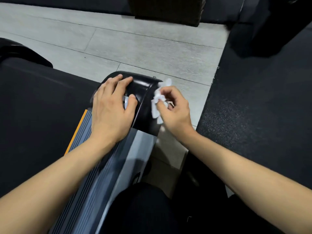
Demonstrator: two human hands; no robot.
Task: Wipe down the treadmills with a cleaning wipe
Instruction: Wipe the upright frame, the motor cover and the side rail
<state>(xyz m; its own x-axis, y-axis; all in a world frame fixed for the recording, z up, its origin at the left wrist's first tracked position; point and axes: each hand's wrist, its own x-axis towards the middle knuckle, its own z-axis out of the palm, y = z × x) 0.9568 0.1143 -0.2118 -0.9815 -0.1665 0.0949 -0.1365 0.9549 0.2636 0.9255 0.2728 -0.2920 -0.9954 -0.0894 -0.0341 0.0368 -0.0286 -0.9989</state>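
The rear corner of a treadmill fills the lower left: a black belt [37, 105], a ribbed grey side rail [94, 168] with an orange stripe, and a glossy black end cap [143, 92]. My left hand [111, 107] rests flat on top of the end cap, fingers spread. My right hand [173, 108] pinches a crumpled white cleaning wipe [157, 103] and holds it against the cap's right side face.
Light grey plank floor [118, 44] lies beyond the treadmill. A black speckled rubber mat [253, 107] covers the right side. A dark woven basket [167, 10] stands at the top. Another black end cap [20, 51] shows at far left. My dark-clothed knee [143, 208] is at the bottom.
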